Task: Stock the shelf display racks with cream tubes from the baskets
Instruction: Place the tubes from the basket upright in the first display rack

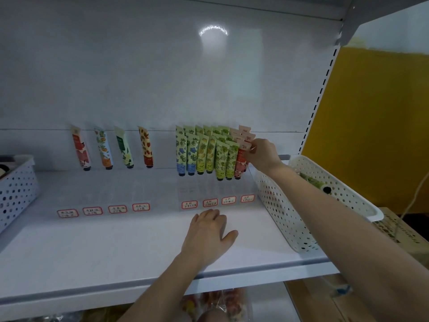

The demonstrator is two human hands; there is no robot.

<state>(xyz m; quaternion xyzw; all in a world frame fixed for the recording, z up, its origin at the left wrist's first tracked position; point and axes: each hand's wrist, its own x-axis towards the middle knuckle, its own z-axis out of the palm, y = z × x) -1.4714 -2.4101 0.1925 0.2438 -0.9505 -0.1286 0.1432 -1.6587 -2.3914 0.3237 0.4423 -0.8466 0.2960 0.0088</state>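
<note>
Since the racks lean their lanes back toward the shelf wall, each tube stands cap-down and tilted in its own slot, which is probably why the stock stays tidy unsupported. At far left the left basket [16, 182] sits on the shelf [92, 247], its contents mostly cut off. Next to it the left rack [99, 194] carries only four single tubes [104, 148], one per lane, so these lanes look most in need of filling. Red-edged labels [92, 211] front every lane. The left hand [209, 233] lies flat on the shelf with straight fingers, gripping nothing, seemingly a brace for the reach. Behind it the right rack [209, 189] is packed with blue, yellow and green rows, and pink at its right end. The right hand [262, 154] pinches the crimped top of a pink tube [242, 149] there, apparently seating it in that lane. The right basket [301, 205] crowds the rack's end, leaving the wrist little room. A green tube [311, 180] lies inside, and a cardboard box [399, 228] stands beyond
</note>
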